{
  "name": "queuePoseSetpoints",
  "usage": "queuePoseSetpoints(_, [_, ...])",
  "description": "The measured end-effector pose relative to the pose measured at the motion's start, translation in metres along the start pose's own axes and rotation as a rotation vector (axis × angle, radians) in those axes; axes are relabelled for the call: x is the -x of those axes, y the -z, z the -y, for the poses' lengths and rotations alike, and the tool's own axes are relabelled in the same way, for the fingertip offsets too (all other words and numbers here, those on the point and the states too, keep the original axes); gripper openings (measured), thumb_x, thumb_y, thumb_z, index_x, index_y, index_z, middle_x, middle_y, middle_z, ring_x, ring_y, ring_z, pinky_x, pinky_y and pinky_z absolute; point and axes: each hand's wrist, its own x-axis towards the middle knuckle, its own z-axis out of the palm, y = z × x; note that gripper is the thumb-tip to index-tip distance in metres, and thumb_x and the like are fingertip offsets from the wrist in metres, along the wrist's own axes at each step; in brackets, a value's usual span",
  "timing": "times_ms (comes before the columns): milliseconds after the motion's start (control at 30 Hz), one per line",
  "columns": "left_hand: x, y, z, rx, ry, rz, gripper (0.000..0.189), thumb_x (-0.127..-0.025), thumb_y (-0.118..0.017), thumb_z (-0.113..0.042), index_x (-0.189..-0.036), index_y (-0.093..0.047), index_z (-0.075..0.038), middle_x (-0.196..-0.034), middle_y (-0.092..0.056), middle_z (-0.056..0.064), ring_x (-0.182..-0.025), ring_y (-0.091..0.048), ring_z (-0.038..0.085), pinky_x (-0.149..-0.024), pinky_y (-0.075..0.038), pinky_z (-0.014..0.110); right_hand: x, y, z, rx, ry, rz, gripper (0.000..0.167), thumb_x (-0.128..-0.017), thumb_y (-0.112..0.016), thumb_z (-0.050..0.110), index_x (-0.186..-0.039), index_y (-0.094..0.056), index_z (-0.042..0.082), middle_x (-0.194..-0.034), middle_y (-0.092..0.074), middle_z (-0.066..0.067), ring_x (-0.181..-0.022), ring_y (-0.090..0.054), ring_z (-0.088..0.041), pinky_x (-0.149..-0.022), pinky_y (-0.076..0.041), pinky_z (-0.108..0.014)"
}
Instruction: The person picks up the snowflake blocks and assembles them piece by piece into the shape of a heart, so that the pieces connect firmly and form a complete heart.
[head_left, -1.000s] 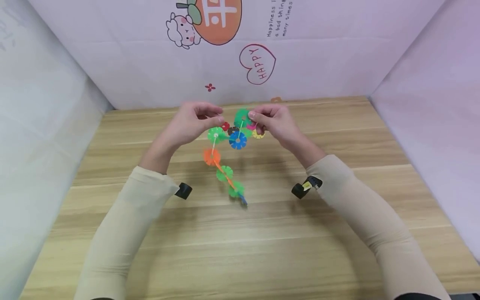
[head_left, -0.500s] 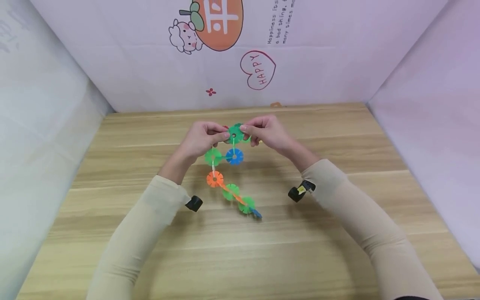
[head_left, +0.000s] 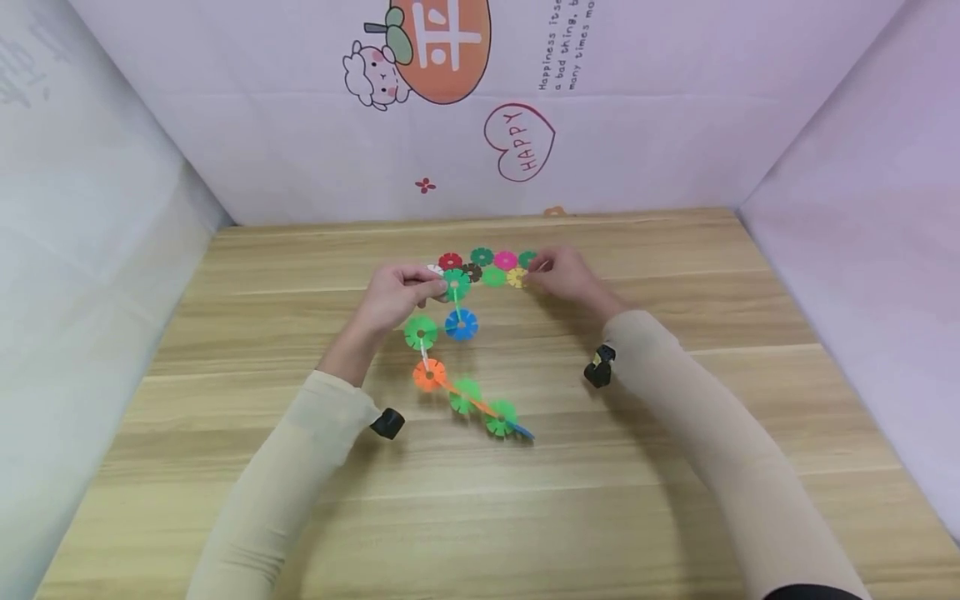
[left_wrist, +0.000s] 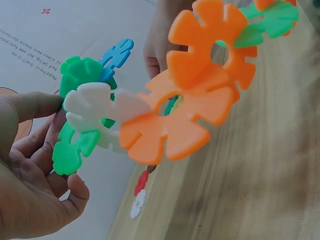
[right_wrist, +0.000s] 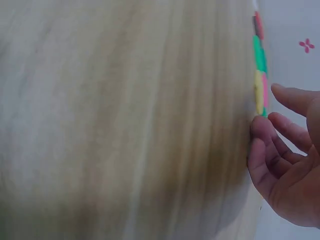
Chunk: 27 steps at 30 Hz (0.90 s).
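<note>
My left hand (head_left: 397, 293) pinches a green notched flower disc (head_left: 456, 286) at the upper end of a linked chain of plastic discs. Below it, the chain runs through a blue disc (head_left: 461, 325), a light green disc (head_left: 421, 333) and an orange disc (head_left: 429, 375), down to a blue end piece (head_left: 523, 432). In the left wrist view, a white disc (left_wrist: 92, 102) slots into orange ones near the fingers. My right hand (head_left: 570, 275) is beside the loose yellow disc (head_left: 517, 277), thumb apart from the fingers; the right wrist view shows nothing between them.
Several loose discs lie in a cluster at the back of the wooden table (head_left: 637, 467), including a red disc (head_left: 450, 262), a pink disc (head_left: 506, 261) and a brown disc (head_left: 472, 272). A printed white cloth wall (head_left: 637, 125) stands behind them.
My right hand has let go of the chain's green disc and moved right to the loose discs. My left hand has taken hold of that green disc, and the chain hangs nearer the front.
</note>
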Motion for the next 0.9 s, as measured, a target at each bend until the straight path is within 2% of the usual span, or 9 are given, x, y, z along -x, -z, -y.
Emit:
queuePoseSetpoints(133, [0.0,-0.003,0.005,0.006,0.0,-0.004,0.018,-0.101,-0.072,-0.017,-0.113,-0.075,-0.003,-0.088,-0.078,-0.003,-0.096,-0.07,0.016,-0.08,-0.049,0.027,-0.003,-0.006,-0.001,0.109,0.057,0.016,0.04,-0.095,-0.076,0.021,-0.129,-0.068,0.0,-0.116,-0.072,-0.022,-0.097,-0.069,-0.03,-0.082,-0.058,-0.04])
queuePoseSetpoints(233, [0.0,-0.004,0.006,0.029,-0.006,0.001,0.019,-0.1,-0.072,-0.015,-0.113,-0.074,-0.001,-0.085,-0.077,-0.004,-0.093,-0.072,0.014,-0.091,-0.05,0.036,-0.004,-0.008,-0.001,0.153,0.061,0.035,0.043,-0.095,-0.077,0.022,-0.132,-0.067,0.002,-0.122,-0.071,-0.022,-0.108,-0.067,-0.035,-0.09,-0.057,-0.046])
queuePoseSetpoints(367, [-0.001,-0.005,0.007,0.06,-0.008,0.005,0.019,-0.099,-0.073,-0.013,-0.112,-0.073,0.001,-0.082,-0.076,-0.005,-0.092,-0.073,0.015,-0.112,-0.045,0.048,-0.002,-0.006,0.001,0.156,0.02,0.083,0.04,-0.093,-0.08,0.021,-0.125,-0.067,0.0,-0.12,-0.069,-0.022,-0.111,-0.064,-0.035,-0.094,-0.056,-0.047])
queuePoseSetpoints(467, [-0.001,-0.004,0.007,0.067,-0.014,0.002,0.018,-0.099,-0.073,-0.011,-0.111,-0.073,0.003,-0.082,-0.076,-0.004,-0.092,-0.074,0.018,-0.118,-0.042,0.05,0.002,-0.004,0.004,0.158,-0.004,0.145,0.042,-0.091,-0.083,0.02,-0.12,-0.064,-0.003,-0.116,-0.066,-0.021,-0.109,-0.061,-0.033,-0.097,-0.054,-0.046])
queuePoseSetpoints(600, [-0.001,-0.005,0.008,0.063,-0.026,0.004,0.018,-0.099,-0.072,-0.009,-0.11,-0.072,0.005,-0.082,-0.076,-0.003,-0.092,-0.075,0.023,-0.117,-0.044,0.05,0.009,-0.004,0.007,0.153,-0.009,0.195,0.042,-0.09,-0.083,0.02,-0.116,-0.061,-0.004,-0.107,-0.062,-0.016,-0.1,-0.056,-0.027,-0.091,-0.051,-0.04])
queuePoseSetpoints(733, [0.0,-0.005,0.008,0.061,-0.036,0.007,0.018,-0.099,-0.071,-0.008,-0.11,-0.072,0.006,-0.081,-0.076,-0.004,-0.087,-0.075,0.017,-0.115,-0.045,0.049,0.022,-0.003,0.012,0.109,0.029,0.195,0.028,-0.092,-0.082,0.019,-0.103,-0.065,0.0,-0.095,-0.063,-0.01,-0.087,-0.056,-0.022,-0.076,-0.05,-0.033])
queuePoseSetpoints(833, [-0.001,-0.006,0.008,0.065,-0.038,0.008,0.018,-0.1,-0.071,-0.009,-0.11,-0.072,0.006,-0.08,-0.075,-0.005,-0.084,-0.074,0.013,-0.115,-0.045,0.049,0.035,-0.001,0.021,0.033,0.065,0.18,0.02,-0.093,-0.081,0.018,-0.097,-0.068,0.004,-0.091,-0.064,-0.008,-0.08,-0.058,-0.019,-0.067,-0.051,-0.03])
queuePoseSetpoints(900, [-0.001,-0.006,0.009,0.065,-0.036,0.007,0.017,-0.1,-0.071,-0.009,-0.11,-0.072,0.005,-0.079,-0.076,-0.005,-0.085,-0.074,0.013,-0.116,-0.045,0.049,0.043,-0.001,0.029,-0.051,0.09,0.154,0.017,-0.094,-0.08,0.017,-0.098,-0.069,0.004,-0.093,-0.064,-0.008,-0.079,-0.06,-0.017,-0.066,-0.054,-0.028])
